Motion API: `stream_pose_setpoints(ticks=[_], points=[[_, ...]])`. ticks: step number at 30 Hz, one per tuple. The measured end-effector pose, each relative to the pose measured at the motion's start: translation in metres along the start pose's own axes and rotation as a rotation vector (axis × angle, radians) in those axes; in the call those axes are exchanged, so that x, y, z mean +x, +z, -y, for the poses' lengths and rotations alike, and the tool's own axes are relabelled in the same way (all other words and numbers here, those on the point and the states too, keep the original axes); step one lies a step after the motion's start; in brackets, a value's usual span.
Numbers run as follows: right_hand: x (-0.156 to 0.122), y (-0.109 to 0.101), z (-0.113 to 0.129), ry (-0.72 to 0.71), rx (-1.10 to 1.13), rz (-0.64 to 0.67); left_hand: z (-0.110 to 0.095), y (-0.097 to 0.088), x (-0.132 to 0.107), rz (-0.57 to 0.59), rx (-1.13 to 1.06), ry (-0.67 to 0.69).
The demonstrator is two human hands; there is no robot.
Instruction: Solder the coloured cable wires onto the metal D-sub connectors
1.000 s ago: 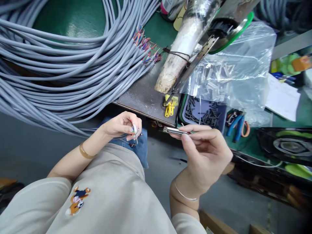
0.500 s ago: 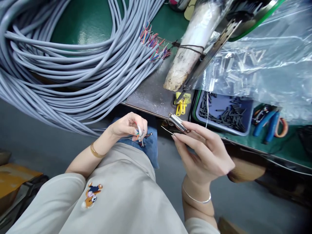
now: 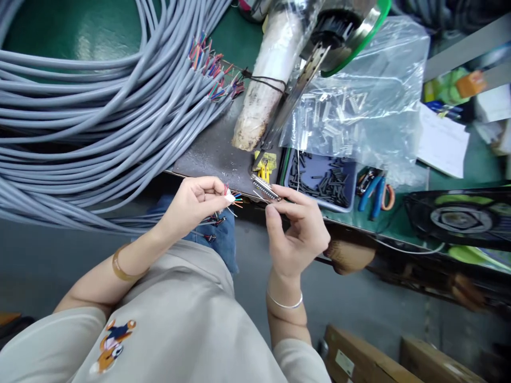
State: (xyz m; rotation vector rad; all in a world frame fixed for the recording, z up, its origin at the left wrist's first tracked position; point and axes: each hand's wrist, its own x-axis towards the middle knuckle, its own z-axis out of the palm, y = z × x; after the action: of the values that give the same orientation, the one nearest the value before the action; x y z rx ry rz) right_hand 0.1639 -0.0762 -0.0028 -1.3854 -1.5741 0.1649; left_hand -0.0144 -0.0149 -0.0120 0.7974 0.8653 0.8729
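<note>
My left hand (image 3: 195, 205) is closed in a pinch on the end of a grey cable, whose stripped coloured wires (image 3: 238, 200) fan out past the fingertips. Between the fingers of my right hand (image 3: 299, 223) is a metal multi-pin connector (image 3: 263, 186), its row of pins showing. A thin silvery wire (image 3: 261, 197), which looks like solder, sticks out below it from the same fingers. The coloured wires and the connector are close together but apart, just over the bench edge. Several finished-looking cable ends with connectors (image 3: 215, 219) lie on my lap.
A large bundle of grey cables (image 3: 120, 122) covers the bench's left side. A white wrapped cylinder (image 3: 261, 80) and metal strip stand before me. Right of them are a tray of black pieces (image 3: 351, 197), a plastic bag (image 3: 391, 106), pliers (image 3: 371, 197), and a black fan (image 3: 459, 218).
The view has shifted right, bringing the fan and papers in. My hands have come closer together and up to the bench edge; the coloured wires now point toward the connector.
</note>
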Motion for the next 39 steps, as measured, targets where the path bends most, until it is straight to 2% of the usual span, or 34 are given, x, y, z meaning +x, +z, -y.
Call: stream_pose_setpoints(ticks=[4, 8, 15, 24, 39], points=[[0.0, 0.008, -0.005, 0.109, 0.077, -0.004, -0.001, 0.004, 0.001, 0.034, 0.096, 0.031], [0.001, 0.013, -0.009, 0.052, 0.057, -0.029, -0.001, 0.006, 0.002, 0.052, 0.14, 0.05], [0.006, 0.018, -0.011, 0.026, 0.083, -0.007, -0.004, 0.009, 0.013, 0.0, 0.171, 0.155], [0.015, 0.02, -0.015, -0.026, 0.076, -0.02, -0.011, 0.016, 0.025, -0.053, 0.192, 0.186], [0.026, 0.018, -0.015, -0.149, -0.017, -0.041, -0.018, 0.017, 0.029, -0.03, 0.248, 0.233]])
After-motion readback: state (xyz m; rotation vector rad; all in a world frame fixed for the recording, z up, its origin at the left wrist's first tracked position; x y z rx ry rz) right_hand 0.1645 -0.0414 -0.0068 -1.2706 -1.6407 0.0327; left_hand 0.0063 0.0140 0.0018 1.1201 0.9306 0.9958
